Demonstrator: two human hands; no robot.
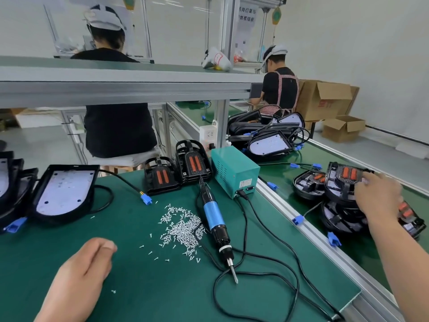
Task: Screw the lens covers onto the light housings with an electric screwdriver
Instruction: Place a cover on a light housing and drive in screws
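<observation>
The electric screwdriver (214, 225), black with a blue sleeve, lies on the green mat with its bit pointing toward me. A pile of small silver screws (183, 225) lies just left of it. My left hand (81, 275) rests low on the mat with loosely curled fingers and holds nothing. My right hand (377, 197) reaches right over the conveyor and its fingers lie on the top assembled light (343, 180) of a stack there; whether they grip it I cannot tell. Two black lens covers (162, 176) with orange inserts stand at the back of the mat. An open light housing (63, 192) lies at the left.
A green power box (234, 170) sits behind the screwdriver, its black cables (267, 270) looping across the mat. An aluminium rail (308, 231) separates mat from conveyor. More housings (269, 140) are piled farther back. Two persons sit at benches beyond; cardboard boxes (325, 101) stand at right.
</observation>
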